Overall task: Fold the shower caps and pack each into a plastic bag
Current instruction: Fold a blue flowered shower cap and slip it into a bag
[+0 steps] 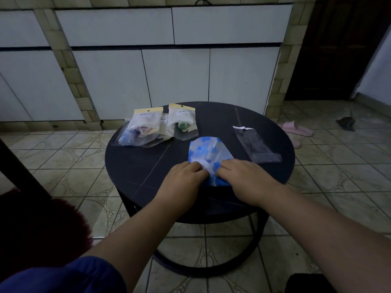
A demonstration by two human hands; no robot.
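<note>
Head view shows the blue-flowered shower cap (208, 151) lying partly folded on the round dark worktop (137, 166), near its front-centre. The cap's long axis runs away from the person, from the near end under the hands to the far rounded end. Both hands meet at the near end: the left hand (186, 178) pinches the gathered white elastic edge from the left side, and the right hand (243, 176) pinches the same edge from the right, fingers curled onto the material. Each grip is therefore closed on the cap; the fingertips are almost touching one another. The free length of the cap lies straight ahead of both grips, so the next fold probably rolls or turns the near end forward along that axis. An empty plastic bag (257, 143) lies flat just beside the cap on its right, with its white-flapped mouth at the far end; the right hand is the nearer one to it. Three packed bags (156, 126) rest in a cluster at the far left of the worktop, well apart from the hands. A pink slipper (296, 129) lies on the tiled floor beyond the worktop's right rim.
</note>
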